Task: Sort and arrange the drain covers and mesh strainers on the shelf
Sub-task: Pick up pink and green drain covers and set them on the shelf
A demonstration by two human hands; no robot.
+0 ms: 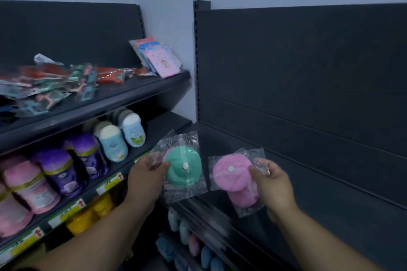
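Green drain cover, bagged, pinched by left hand; pink drain cover pinched by right hand, both held off dark shelf. Risk: the slick bags could slip from the fingertip pinches and fall.

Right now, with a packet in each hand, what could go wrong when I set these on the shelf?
1. The right hand pinches the packet of the pink cover at one edge only. The slick film may slip, and a second pink piece hangs below it.
2. The left hand holds the green cover with something pink tucked behind, so colours could get mixed.
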